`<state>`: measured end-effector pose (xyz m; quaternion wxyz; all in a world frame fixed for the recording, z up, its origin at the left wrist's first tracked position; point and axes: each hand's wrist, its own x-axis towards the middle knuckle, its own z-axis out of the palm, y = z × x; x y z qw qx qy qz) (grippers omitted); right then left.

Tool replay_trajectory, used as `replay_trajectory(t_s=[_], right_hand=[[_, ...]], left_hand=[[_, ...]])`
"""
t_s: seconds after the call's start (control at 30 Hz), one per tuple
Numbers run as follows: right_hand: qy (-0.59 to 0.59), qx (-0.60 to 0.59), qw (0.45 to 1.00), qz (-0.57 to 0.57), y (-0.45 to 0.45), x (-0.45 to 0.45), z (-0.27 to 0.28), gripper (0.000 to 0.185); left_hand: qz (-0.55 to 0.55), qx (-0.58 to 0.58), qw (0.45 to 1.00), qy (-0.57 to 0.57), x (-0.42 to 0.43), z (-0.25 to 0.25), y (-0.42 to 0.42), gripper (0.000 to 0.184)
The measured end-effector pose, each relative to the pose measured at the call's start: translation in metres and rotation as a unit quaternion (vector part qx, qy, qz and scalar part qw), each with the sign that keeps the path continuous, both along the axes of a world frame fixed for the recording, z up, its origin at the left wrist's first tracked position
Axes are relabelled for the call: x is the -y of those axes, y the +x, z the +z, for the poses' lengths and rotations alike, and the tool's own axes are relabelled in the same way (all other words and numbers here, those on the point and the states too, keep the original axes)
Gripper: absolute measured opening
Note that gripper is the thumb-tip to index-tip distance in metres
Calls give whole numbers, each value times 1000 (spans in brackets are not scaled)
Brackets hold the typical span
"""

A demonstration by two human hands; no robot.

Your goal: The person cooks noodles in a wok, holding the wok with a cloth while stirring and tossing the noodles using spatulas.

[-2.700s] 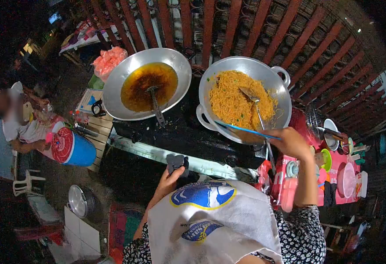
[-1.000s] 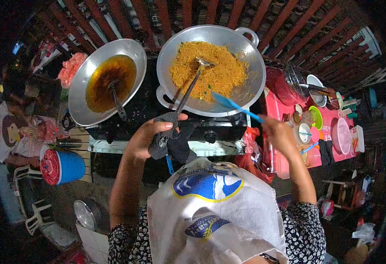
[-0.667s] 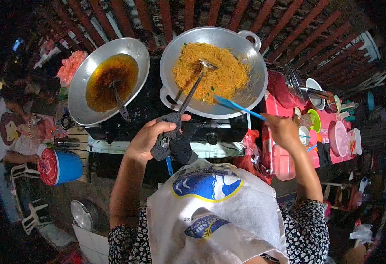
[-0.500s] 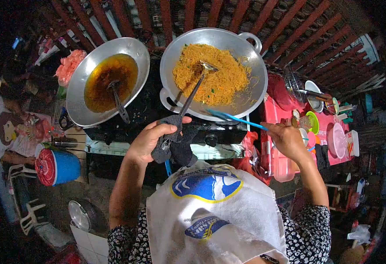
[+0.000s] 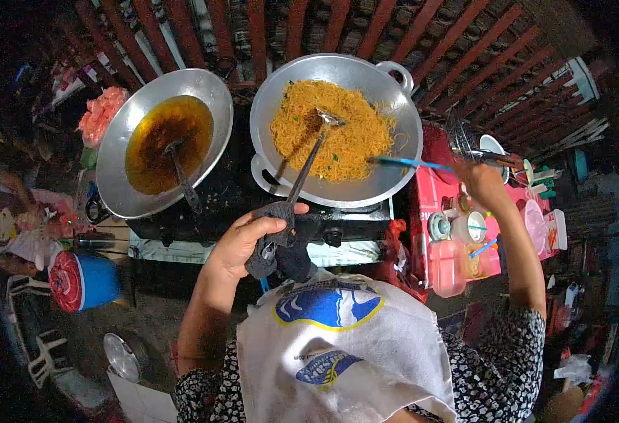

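A large silver wok [image 5: 376, 79] with loop handles holds a heap of yellow-brown noodles [image 5: 352, 144] with green bits. My left hand [image 5: 233, 248] is wrapped around the handle of a long metal spatula [image 5: 305, 170], gripping it through a dark grey cloth [image 5: 261, 255]. The spatula's head rests partly sunk in the noodles. In my right hand [image 5: 482, 185], off the wok's right side, is a slim blue utensil, apparently a spatula [image 5: 415, 163]. Its tip is at the right part of the noodles; motion blur hides whether it touches them.
Left of the noodles, a second wok [image 5: 214, 88] holds dark oily liquid and another metal utensil [image 5: 182, 173]. Both sit on a black stove [image 5: 175, 229]. A pink-covered table [image 5: 426, 187] at right bears bowls and containers. A blue bucket [image 5: 100, 282] stands at lower left.
My right hand has moved up and to the right, taking the blue utensil's tip from the wok's near rim to the noodles. My left hand keeps its grip; the view has shifted slightly.
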<state>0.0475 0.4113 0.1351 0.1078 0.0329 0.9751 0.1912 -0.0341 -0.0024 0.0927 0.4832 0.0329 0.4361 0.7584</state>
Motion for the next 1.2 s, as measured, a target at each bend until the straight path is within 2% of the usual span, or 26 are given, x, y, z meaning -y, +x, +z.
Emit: replay_trajectory(t_s=[0.13, 0.2, 0.27, 0.33, 0.37, 0.47, 0.5, 0.53, 0.57, 0.6, 0.63, 0.7, 0.73, 0.8, 0.83, 0.93, 0.97, 1.07, 1.1, 1.17, 1.2], right_hand=[[21, -37, 999, 10, -47, -8, 17, 25], [-53, -90, 994, 23, -53, 5, 31, 25], [-40, -73, 996, 11, -53, 21, 59, 26], [-62, 12, 998, 7, -43, 36, 85, 24], [-57, 8, 997, 42, -35, 47, 93, 22], [-15, 31, 997, 68, -23, 48, 84, 20], [63, 26, 995, 78, -25, 56, 78, 20], [66, 26, 994, 78, -33, 53, 68, 20], [115, 2, 992, 59, -46, 46, 54, 18], [165, -22, 985, 39, -56, 41, 44, 16], [167, -23, 985, 39, -61, 37, 39, 16], [157, -185, 961, 131, -73, 38, 38, 11], [157, -187, 960, 135, -73, 42, 43, 11], [192, -115, 967, 122, -60, 54, 58, 9], [204, -21, 978, 41, -57, 64, 60, 10], [233, -59, 970, 21, -60, 61, 24, 13], [230, -67, 971, 4, -70, 59, 11, 16], [103, -210, 972, 22, -92, 52, -13, 20], [102, -215, 971, 28, -93, 55, -8, 20], [5, -300, 953, 33, -81, 68, 1, 22], [0, -301, 953, 33, -76, 72, 1, 22]], left_hand=[[9, 11, 1000, 0, -3, 0, 0, 46], [1, 9, 1000, 0, 0, -8, 1, 46], [-24, 22, 998, 51, 2, -16, -1, 35], [-16, 22, 999, 42, 1, -12, 2, 34], [-10, 23, 999, 32, 1, -12, 3, 33], [-14, 32, 999, 42, -1, -16, 3, 33], [-14, 31, 998, 45, -3, -15, 4, 33], [-9, 31, 999, 24, -5, -11, 5, 37], [-5, 30, 1000, 3, -6, -9, 6, 41], [-4, 30, 1000, 4, -7, -11, 7, 41], [-3, 32, 999, 4, -9, -14, 8, 39], [5, 30, 1000, 5, -10, -13, 8, 38], [4, 22, 1000, 3, -9, -12, 8, 37], [2, 13, 1000, -1, -7, -14, 10, 36], [-8, 11, 1000, -1, -6, -18, 10, 33], [-9, -22, 1000, -10, -11, -15, 12, 31], [1, -47, 999, -22, -12, -14, 14, 32], [-7, -62, 998, -32, -15, -25, 17, 34], [-1, -95, 994, -61, -16, -26, 19, 36], [3, -151, 985, -81, -14, -40, 20, 34], [0, -183, 978, -102, -14, -47, 20, 33]])
